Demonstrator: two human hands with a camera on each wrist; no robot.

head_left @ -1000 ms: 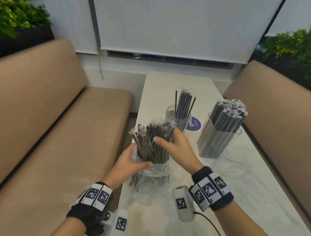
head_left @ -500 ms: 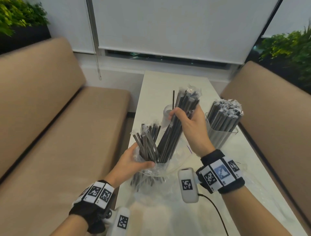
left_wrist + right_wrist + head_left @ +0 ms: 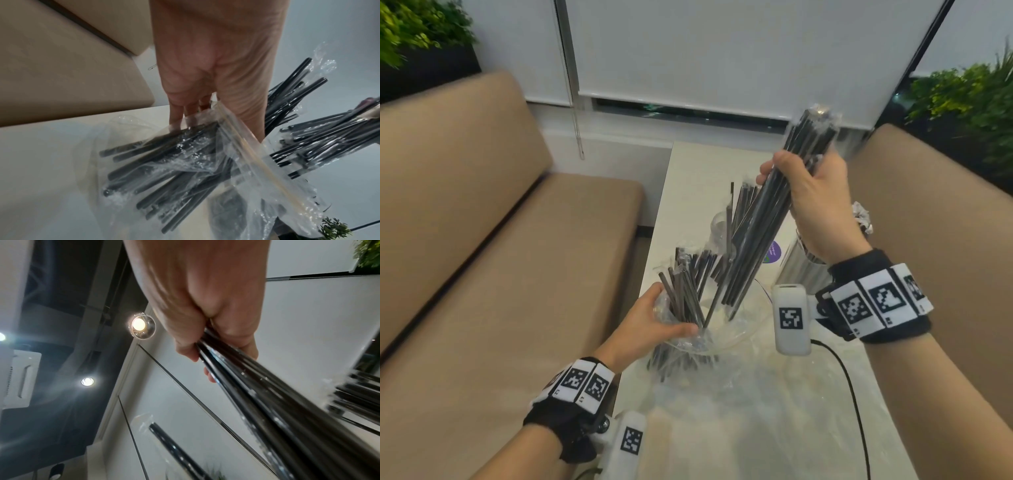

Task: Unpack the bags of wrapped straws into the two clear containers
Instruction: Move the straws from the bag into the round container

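My right hand (image 3: 810,192) grips a bundle of black wrapped straws (image 3: 763,226) lifted above the table, their lower tips just over the bag's mouth. The right wrist view shows the same hand (image 3: 207,331) curled round that bundle (image 3: 267,395). My left hand (image 3: 654,320) holds the clear plastic bag (image 3: 688,346) upright on the table's left edge, with more black straws (image 3: 685,284) sticking out of it. In the left wrist view, that hand's fingers (image 3: 180,112) clutch the bag (image 3: 216,154). A round clear container (image 3: 717,228) with a few straws stands behind. A second clear container (image 3: 801,263), mostly hidden by my right wrist, stands at right.
The pale table (image 3: 739,428) runs away from me between two tan benches (image 3: 482,274). An empty clear bag (image 3: 722,383) lies flat on the near tabletop. A purple sticker (image 3: 774,253) sits between the containers. A black cable (image 3: 852,394) trails from my right wrist.
My right hand has pulled a bundle of straws up and out of the bag, rising toward the far right. The left hand kept holding the bag in place.
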